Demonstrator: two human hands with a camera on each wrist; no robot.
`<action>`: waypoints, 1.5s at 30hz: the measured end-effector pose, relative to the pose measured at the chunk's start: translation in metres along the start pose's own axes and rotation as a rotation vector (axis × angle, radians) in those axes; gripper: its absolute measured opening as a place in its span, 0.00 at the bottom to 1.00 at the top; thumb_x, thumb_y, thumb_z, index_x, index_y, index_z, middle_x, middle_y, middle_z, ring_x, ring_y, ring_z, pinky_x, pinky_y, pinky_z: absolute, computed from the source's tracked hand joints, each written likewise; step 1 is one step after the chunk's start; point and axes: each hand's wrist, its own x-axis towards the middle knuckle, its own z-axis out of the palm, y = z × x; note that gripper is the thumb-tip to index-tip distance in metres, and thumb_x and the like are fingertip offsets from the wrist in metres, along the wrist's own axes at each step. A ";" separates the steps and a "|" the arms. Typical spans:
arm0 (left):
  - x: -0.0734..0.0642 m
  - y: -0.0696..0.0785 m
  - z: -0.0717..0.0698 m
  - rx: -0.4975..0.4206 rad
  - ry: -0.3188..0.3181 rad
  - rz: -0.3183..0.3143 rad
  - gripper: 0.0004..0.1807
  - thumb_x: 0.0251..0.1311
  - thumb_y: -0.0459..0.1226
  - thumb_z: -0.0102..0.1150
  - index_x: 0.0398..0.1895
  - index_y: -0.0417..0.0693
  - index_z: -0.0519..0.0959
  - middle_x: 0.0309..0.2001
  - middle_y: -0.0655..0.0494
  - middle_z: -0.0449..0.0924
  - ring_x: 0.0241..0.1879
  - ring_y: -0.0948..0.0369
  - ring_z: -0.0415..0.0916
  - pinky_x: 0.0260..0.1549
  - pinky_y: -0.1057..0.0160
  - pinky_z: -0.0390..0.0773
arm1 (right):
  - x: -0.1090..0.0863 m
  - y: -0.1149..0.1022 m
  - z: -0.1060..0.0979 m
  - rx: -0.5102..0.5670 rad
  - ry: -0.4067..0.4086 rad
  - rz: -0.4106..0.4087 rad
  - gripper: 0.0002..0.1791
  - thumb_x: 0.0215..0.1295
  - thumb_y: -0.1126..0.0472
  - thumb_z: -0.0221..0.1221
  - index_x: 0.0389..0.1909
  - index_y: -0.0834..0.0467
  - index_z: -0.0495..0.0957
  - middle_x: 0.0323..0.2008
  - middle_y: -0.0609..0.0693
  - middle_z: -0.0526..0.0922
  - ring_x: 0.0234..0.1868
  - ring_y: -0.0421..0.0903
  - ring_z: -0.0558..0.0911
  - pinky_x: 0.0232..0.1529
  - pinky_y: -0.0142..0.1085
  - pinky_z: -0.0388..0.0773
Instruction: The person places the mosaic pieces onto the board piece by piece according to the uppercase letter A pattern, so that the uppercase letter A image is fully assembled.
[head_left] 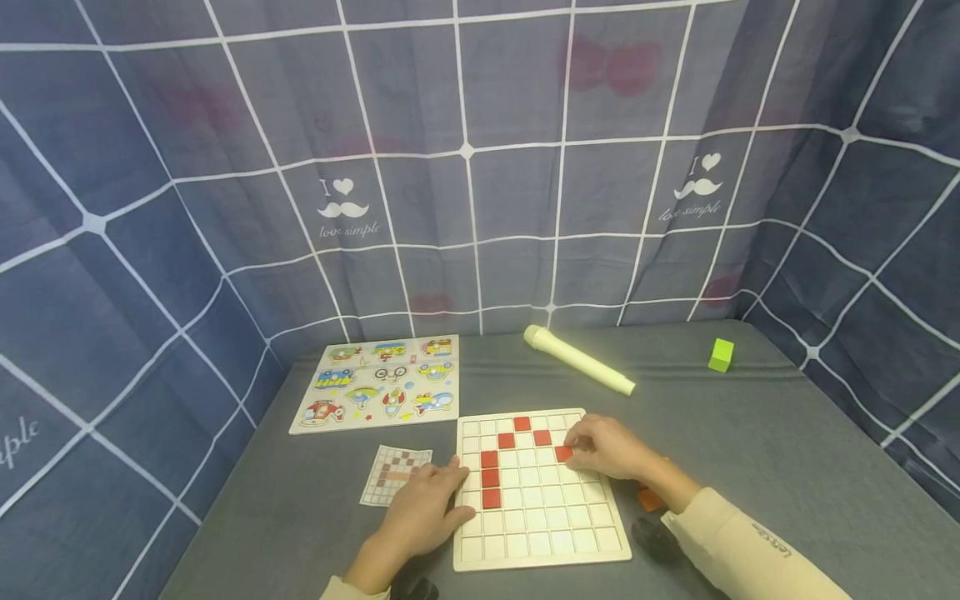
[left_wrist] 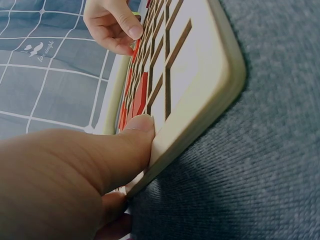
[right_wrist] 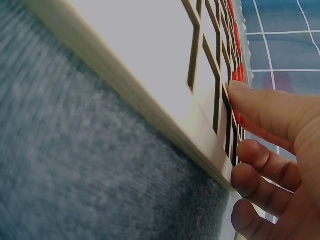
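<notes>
A pale wooden grid board [head_left: 536, 533] lies on the dark table, with several red square tiles [head_left: 491, 478] set in its cells. My left hand [head_left: 423, 508] holds the board's left edge, its thumb [left_wrist: 135, 137] on the top face and the other fingers along the side. At the upper right of the grid, my right hand [head_left: 607, 446] pinches a red tile [head_left: 562, 454] between thumb and fingers; the hand partly hides this tile. In the right wrist view, the remaining fingers [right_wrist: 250, 182] are curled near the board's edge.
Left of the board lies a printed pattern card [head_left: 382, 479]. Behind it is a picture puzzle board [head_left: 378, 417]. A pale yellow stick-shaped object [head_left: 581, 360] and a green cube [head_left: 721, 356] lie farther back. Orange pieces [head_left: 649, 499] sit partly under my right forearm. A checked curtain [head_left: 510, 208] surrounds the table.
</notes>
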 end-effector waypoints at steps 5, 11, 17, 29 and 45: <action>0.000 0.000 -0.001 0.010 0.001 0.005 0.30 0.59 0.54 0.63 0.61 0.49 0.76 0.57 0.53 0.83 0.52 0.54 0.77 0.48 0.51 0.80 | 0.000 0.000 0.000 -0.014 0.015 -0.015 0.12 0.56 0.54 0.70 0.38 0.54 0.85 0.35 0.45 0.83 0.34 0.36 0.77 0.34 0.29 0.75; 0.000 0.000 -0.003 0.010 -0.001 0.005 0.31 0.59 0.54 0.63 0.61 0.49 0.76 0.57 0.53 0.83 0.52 0.53 0.77 0.48 0.51 0.80 | -0.003 0.004 -0.005 -0.013 0.038 -0.018 0.14 0.56 0.54 0.69 0.40 0.56 0.84 0.34 0.44 0.82 0.33 0.36 0.75 0.35 0.30 0.75; -0.002 0.000 -0.006 0.009 0.004 0.013 0.30 0.58 0.53 0.64 0.61 0.48 0.77 0.57 0.52 0.83 0.51 0.53 0.77 0.47 0.50 0.81 | -0.017 0.015 -0.028 -0.021 0.122 0.011 0.14 0.56 0.57 0.70 0.41 0.58 0.84 0.29 0.44 0.78 0.28 0.36 0.71 0.29 0.28 0.69; -0.003 0.001 -0.005 -0.005 -0.004 0.016 0.31 0.58 0.53 0.64 0.62 0.48 0.76 0.55 0.51 0.83 0.52 0.52 0.77 0.46 0.49 0.82 | -0.084 0.049 -0.058 -0.051 0.223 0.169 0.13 0.53 0.56 0.72 0.38 0.56 0.85 0.28 0.40 0.77 0.28 0.28 0.69 0.27 0.28 0.68; -0.001 0.002 -0.003 0.002 -0.001 0.017 0.31 0.59 0.53 0.63 0.61 0.47 0.76 0.56 0.50 0.83 0.52 0.52 0.77 0.45 0.50 0.82 | -0.111 0.051 -0.055 -0.020 0.113 0.189 0.15 0.47 0.49 0.75 0.31 0.49 0.81 0.30 0.38 0.78 0.30 0.28 0.70 0.28 0.27 0.67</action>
